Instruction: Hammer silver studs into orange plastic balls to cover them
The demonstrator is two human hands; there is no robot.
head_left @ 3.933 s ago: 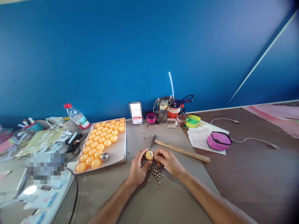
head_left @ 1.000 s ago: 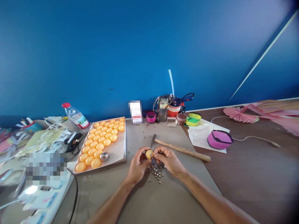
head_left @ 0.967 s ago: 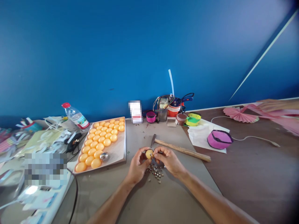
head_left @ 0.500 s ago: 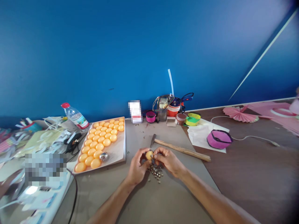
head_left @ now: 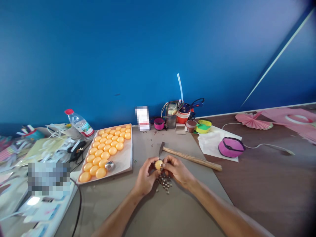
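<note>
Between the fingertips of my left hand (head_left: 147, 174) is an orange ball (head_left: 158, 165), the size of a ping-pong ball, with shiny metal at its right edge. The closed fingers of my right hand (head_left: 176, 169) press a small metal stud against that side; they partly hide it. Below the ball lies a loose heap of shiny metal studs (head_left: 166, 183) on the grey mat (head_left: 153, 214). To the left, a shallow white tray (head_left: 124, 154) holds rows of orange balls (head_left: 105, 155) and one ball covered in silvery studs (head_left: 110, 165).
A wooden-handled hammer (head_left: 192, 158) lies just beyond my right hand. Pink-purple band (head_left: 231, 147) and white paper (head_left: 209, 143) are at the right. Tubs and tools (head_left: 183, 116) stand by the blue wall. A bottle (head_left: 81, 125), cables and clutter fill the left.
The ball has turned slightly between my fingers, and the right fingertips have shifted a little on its side. The hammer, tray and stud heap stay where they were.
</note>
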